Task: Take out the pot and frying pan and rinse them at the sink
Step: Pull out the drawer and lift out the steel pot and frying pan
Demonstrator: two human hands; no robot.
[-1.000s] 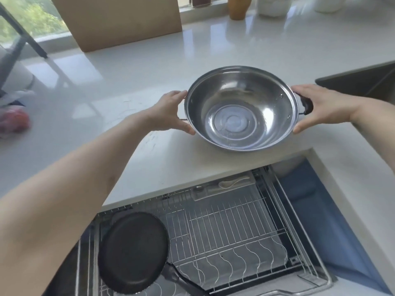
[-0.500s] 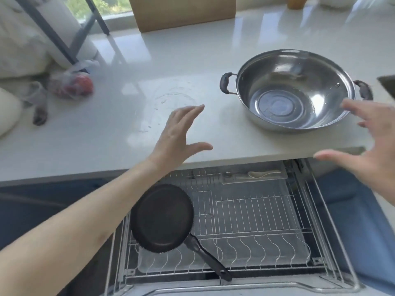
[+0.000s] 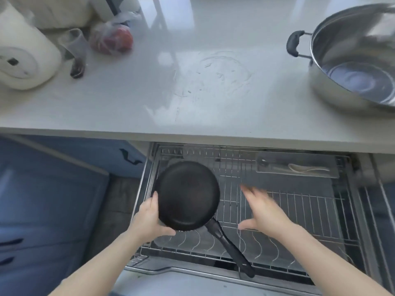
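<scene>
A black frying pan [image 3: 188, 194] lies in the pulled-out wire drawer rack [image 3: 299, 210], its long handle pointing toward the front right. My left hand [image 3: 149, 218] grips the pan's left rim, thumb on the edge and fingers underneath. To the right of the pan, my right hand [image 3: 263, 210] hovers blurred over the rack with fingers spread, touching nothing. The steel pot [image 3: 352, 67] with black side handles stands on the white countertop [image 3: 149, 99] at the far right, partly cut off by the frame.
A white paper roll [image 3: 23, 52], a bagged red item [image 3: 113, 39] and a clear cup [image 3: 75, 50] sit at the counter's back left. A tray with a white spoon [image 3: 299, 167] rests at the rack's rear. Blue cabinet fronts [image 3: 42, 210] flank the drawer.
Both hands left the pot on the counter and dropped down to the drawer. My left hand took hold of the frying pan's rim. The view tilted down and left.
</scene>
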